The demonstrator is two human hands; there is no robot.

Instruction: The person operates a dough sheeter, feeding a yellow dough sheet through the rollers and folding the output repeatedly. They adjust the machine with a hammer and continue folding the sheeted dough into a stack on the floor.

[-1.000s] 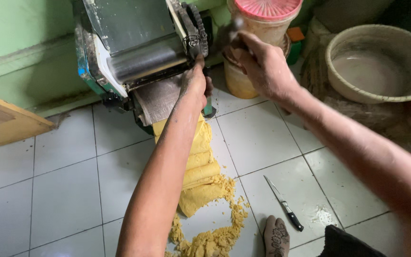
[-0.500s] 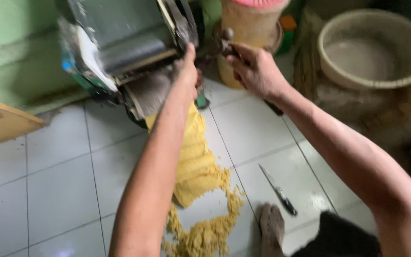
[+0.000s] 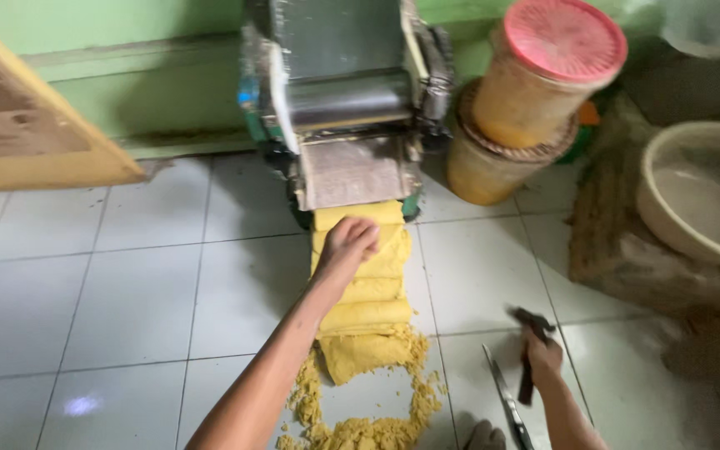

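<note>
Dough sheet [image 3: 366, 287] under closed left hand [image 3: 348, 244]

Left hand [image 3: 347, 244] presses folded yellow dough [image 3: 366, 287]; right hand [image 3: 541, 358] apparently grips a dark handle [image 3: 529, 350].

A: quick count anyone?
B: one roller machine [image 3: 345, 100], one folded yellow dough sheet [image 3: 363, 287], two tubs stacked, one with a pink lid [image 3: 565, 37], one tan one underneath [image 3: 483, 171], one basin [image 3: 702, 196], one knife [image 3: 507, 408], two hands.
</note>
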